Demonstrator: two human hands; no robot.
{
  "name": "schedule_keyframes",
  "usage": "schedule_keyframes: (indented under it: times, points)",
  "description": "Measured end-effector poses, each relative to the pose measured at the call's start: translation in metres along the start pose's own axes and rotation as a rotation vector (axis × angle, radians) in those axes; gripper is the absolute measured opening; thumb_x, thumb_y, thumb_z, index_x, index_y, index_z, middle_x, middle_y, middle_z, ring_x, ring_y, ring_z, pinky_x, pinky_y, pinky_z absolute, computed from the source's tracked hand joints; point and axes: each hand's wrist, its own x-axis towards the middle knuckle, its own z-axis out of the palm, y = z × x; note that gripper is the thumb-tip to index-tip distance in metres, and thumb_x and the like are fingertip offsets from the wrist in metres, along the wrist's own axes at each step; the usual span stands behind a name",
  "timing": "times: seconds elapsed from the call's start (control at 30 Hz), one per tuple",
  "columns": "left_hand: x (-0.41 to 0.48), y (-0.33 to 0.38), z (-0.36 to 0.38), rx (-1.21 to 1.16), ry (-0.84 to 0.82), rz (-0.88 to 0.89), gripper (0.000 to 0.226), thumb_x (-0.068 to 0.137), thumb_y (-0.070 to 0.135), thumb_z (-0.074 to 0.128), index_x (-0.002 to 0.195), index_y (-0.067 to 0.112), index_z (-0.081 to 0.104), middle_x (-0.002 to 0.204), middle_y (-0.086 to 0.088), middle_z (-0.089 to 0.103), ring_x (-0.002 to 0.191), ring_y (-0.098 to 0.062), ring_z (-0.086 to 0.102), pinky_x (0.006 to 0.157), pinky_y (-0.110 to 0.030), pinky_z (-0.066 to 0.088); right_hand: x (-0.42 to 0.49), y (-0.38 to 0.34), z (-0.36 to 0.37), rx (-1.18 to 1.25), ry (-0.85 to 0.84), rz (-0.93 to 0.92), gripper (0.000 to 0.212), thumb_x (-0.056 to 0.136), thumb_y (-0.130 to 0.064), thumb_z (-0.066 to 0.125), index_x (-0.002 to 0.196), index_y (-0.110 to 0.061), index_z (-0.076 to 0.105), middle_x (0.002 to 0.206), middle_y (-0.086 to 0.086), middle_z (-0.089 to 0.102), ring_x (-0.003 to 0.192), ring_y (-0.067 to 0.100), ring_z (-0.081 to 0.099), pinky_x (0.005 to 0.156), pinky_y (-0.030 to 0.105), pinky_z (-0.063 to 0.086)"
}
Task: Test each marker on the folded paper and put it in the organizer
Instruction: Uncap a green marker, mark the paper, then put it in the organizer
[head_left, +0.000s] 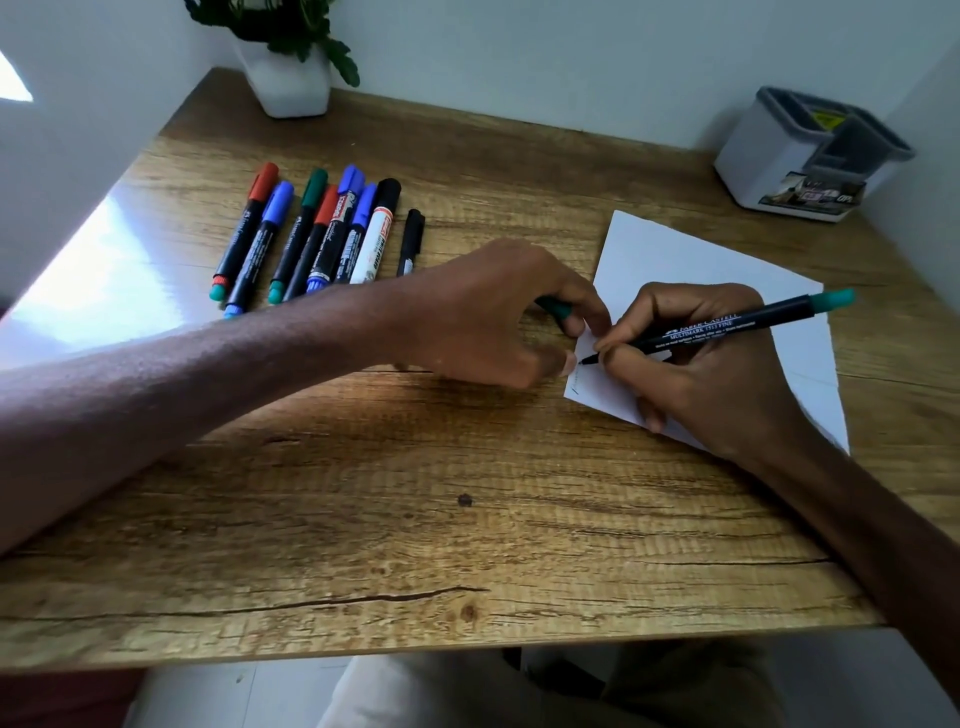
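Observation:
My right hand (696, 364) grips a thin black marker with a green end (727, 325), its tip touching the left edge of the white folded paper (670, 254). A short dark stroke shows near the paper's lower left corner. My left hand (488, 312) holds the green cap (556, 308) in curled fingers while its fingertips press the paper's left edge. Several capped markers (311, 234) lie in a row at the table's back left. The grey and white organizer (810, 156) stands at the back right corner.
A white pot with a green plant (291, 78) stands at the back left by the wall. Walls close in behind and on both sides of the wooden table (415, 493). My legs show below its front edge.

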Motion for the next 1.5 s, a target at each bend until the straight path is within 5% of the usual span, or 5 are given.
schedule_keyframes:
  times: [0.47,0.77,1.2,1.33,1.5]
  points:
    - [0.002,-0.002,0.001,-0.026,-0.015,-0.052,0.044,0.091,0.023,0.073,0.134,0.023,0.063,0.118,0.018,0.068,0.110,0.008,0.061,0.090,0.003,0.040,-0.002,0.001,0.000,0.010,-0.015,-0.042,0.009,0.080,0.000,0.069,0.071,0.001,0.071,0.059,-0.010,0.066,0.046,0.002,0.059,0.050,0.012,0.043]
    - [0.002,-0.001,0.003,-0.023,-0.012,-0.059,0.044,0.091,0.025,0.072,0.134,0.025,0.063,0.114,0.020,0.067,0.108,0.008,0.060,0.087,0.004,0.038,-0.004,-0.002,0.001,-0.070,-0.073,-0.073,0.005,0.077,-0.005,0.075,0.073,-0.004,0.074,0.069,0.002,0.073,0.063,0.016,0.068,0.057,0.019,0.051]
    - [0.001,-0.002,0.003,-0.020,-0.017,-0.049,0.045,0.090,0.023,0.074,0.134,0.025,0.064,0.116,0.019,0.068,0.109,0.007,0.061,0.086,0.004,0.038,-0.001,0.001,0.004,-0.110,0.041,-0.054,0.010,0.081,-0.006,0.074,0.073,-0.012,0.074,0.067,-0.005,0.070,0.061,0.009,0.066,0.059,0.012,0.048]
    - [0.001,0.000,0.002,0.003,-0.022,-0.079,0.046,0.091,0.024,0.072,0.136,0.025,0.061,0.117,0.018,0.068,0.107,0.006,0.060,0.084,0.004,0.038,-0.002,0.002,0.000,0.146,0.106,0.011,0.015,0.087,0.008,0.066,0.077,-0.001,0.070,0.066,0.002,0.067,0.041,0.018,0.055,0.039,0.025,0.043]
    - [-0.002,0.002,-0.005,-0.017,0.052,-0.134,0.049,0.100,0.026,0.058,0.147,0.024,0.043,0.117,0.015,0.060,0.106,0.002,0.055,0.087,-0.021,0.046,-0.001,0.000,-0.007,0.493,0.261,0.130,0.015,0.090,0.004,0.060,0.083,-0.007,0.066,0.070,0.010,0.058,0.058,0.021,0.047,0.041,0.023,0.039]
